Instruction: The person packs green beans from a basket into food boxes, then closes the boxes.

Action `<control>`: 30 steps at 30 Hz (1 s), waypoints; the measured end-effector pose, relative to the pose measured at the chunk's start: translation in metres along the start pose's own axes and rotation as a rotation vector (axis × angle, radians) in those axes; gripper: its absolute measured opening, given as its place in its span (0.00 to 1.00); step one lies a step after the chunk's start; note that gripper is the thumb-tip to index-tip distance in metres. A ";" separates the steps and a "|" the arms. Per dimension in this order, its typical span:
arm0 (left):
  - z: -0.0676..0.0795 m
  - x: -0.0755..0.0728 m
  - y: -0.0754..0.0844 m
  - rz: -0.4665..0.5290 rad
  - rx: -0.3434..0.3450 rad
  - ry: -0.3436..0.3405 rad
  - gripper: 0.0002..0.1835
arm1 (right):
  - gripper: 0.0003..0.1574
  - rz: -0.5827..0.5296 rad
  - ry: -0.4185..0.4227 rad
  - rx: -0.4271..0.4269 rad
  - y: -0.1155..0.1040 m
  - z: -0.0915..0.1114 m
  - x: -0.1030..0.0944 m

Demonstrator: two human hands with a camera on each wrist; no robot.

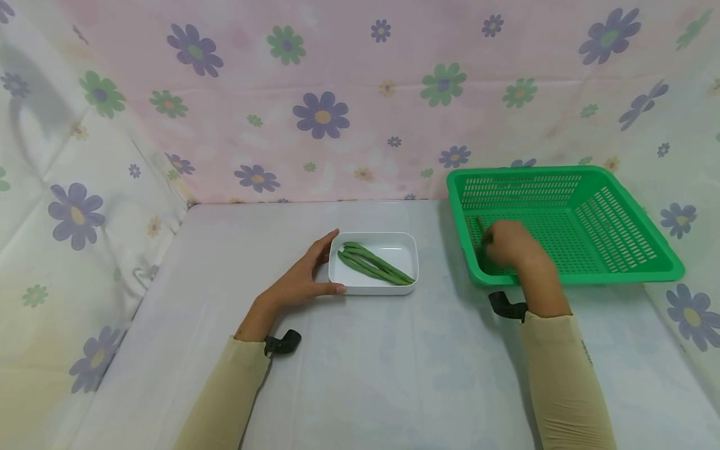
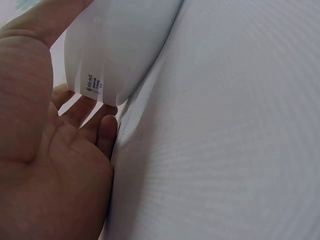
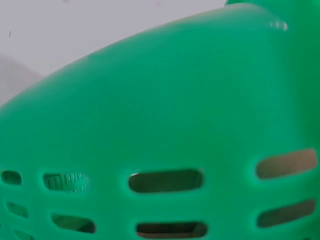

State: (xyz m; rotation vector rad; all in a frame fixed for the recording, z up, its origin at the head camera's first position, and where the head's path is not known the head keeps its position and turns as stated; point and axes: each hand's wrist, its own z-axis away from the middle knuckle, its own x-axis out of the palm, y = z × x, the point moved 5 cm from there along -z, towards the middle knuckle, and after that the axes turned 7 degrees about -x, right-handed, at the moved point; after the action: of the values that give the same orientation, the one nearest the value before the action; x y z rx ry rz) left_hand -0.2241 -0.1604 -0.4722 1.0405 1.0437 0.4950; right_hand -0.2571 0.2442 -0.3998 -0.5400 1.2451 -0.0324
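A small white rectangular dish (image 1: 402,250) stands on the table with several green beans (image 1: 374,264) lying slantwise in it. My left hand (image 1: 304,275) holds the dish at its left end, thumb along the near side and fingers round the far corner. In the left wrist view, the dish's side (image 2: 125,45) carries small printed lettering. Over at the right, my right hand (image 1: 509,244) reaches down inside a green plastic basket (image 1: 635,278), near its left wall. Its fingers are curled round a green bean (image 1: 480,223), whose tip sticks out beyond them. The basket's slotted wall (image 3: 165,115) blocks the right wrist view.
A white cloth covers the table (image 1: 360,369). Flower-printed cloth (image 1: 354,75) rises as a wall behind and at both sides, close to the basket's far right edge. Black wrist cameras (image 1: 283,342) are strapped to both wrists.
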 end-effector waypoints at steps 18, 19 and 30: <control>0.000 0.001 -0.001 0.025 0.009 -0.006 0.64 | 0.09 -0.093 0.497 0.062 -0.014 0.024 -0.032; 0.000 0.001 -0.001 0.026 0.010 -0.005 0.64 | 0.09 -0.107 0.508 0.064 -0.017 0.025 -0.034; 0.006 0.000 0.019 0.053 -0.009 -0.014 0.63 | 0.12 -0.189 0.704 -0.098 -0.064 0.044 -0.049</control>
State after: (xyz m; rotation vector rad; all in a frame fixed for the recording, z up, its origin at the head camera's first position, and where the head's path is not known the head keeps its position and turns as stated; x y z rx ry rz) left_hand -0.2163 -0.1541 -0.4545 1.0642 1.0024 0.5345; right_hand -0.2173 0.2197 -0.3209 -0.7654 1.8805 -0.3468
